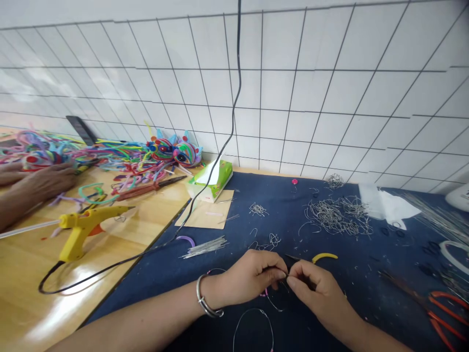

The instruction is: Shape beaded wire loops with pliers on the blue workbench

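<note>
Both of my hands are pinched together, fingertip to fingertip, above the dark blue cloth (205, 303). My left hand (256, 275), with a silver bangle (202, 296) at the wrist, grips a thin wire (273, 304) with thumb and index finger. My right hand (317, 288) pinches the same small spot from the other side; the exact piece is mostly hidden by the fingers. Some pink beads show below the left fingers. A larger wire loop (252, 310) lies on the cloth in front. Just behind my right hand are yellow-handled pliers (324, 256), partly covered.
Cut wires (205, 247), a tangled wire pile (335, 215) and red-handled scissors (436, 313) lie around. A yellow glue gun (84, 227), tissue box (212, 181) and black cord (234, 112) are leftward. Another person's hands (44, 183) handle colourful pipe cleaners far left.
</note>
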Motion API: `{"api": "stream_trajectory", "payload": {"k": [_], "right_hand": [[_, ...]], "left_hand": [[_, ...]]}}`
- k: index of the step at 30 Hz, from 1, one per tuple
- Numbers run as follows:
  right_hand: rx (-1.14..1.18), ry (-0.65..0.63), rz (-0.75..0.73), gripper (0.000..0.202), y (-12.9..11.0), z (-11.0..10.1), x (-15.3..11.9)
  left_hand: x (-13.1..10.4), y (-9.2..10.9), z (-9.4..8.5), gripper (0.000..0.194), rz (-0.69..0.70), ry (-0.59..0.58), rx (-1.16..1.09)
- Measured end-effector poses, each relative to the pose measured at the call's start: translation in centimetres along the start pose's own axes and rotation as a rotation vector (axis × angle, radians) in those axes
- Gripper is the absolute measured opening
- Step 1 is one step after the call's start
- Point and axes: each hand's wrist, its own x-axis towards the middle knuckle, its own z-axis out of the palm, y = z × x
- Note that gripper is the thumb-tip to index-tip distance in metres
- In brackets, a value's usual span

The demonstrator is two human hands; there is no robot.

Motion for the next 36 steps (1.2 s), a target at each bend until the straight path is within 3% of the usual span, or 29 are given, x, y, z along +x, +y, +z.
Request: {"api": "stream_trajectory", "payload": {"k": [4,8,10,16,25,31,36], "right_hand": [[0.023,-0.007,0.039,0.016,-0.1,-0.1,-0.1],[0.048,-0.011,0.04,0.016,-0.3,-0.2,-0.2],[0.052,-0.016,0.041,0.016,-0.3,-0.2,-0.2],[0.062,-0.047,0.038,0.015,-0.4,-0.4,-0.1],[0.104,-0.031,0.016,0.014,0.4,-0.5,-0.2],[0.216,-0.02,0.034,0.015,0.9,-0.6,0.0],[0.253,-0.004,0.053,0.014,1.1,-0.7,0.0]], "left_hand": [[0.5,-0.5,-2.1,0.014,0.111,0.176,0.223],[1.5,-2.5,-4.8,0.012,0.094,0.406,0.433],[1.9,-3.7,-5.7,0.01,0.063,0.436,0.517],[2.3,-5.5,-5.9,0.017,0.059,0.311,0.685],[2.5,-5.4,-6.1,0.004,-0.018,0.253,0.683],[2.2,-5.1,-6.1,0.005,-0.022,0.239,0.648],[1.8,-4.5,-6.4,0.012,0.025,0.16,0.581]]}}
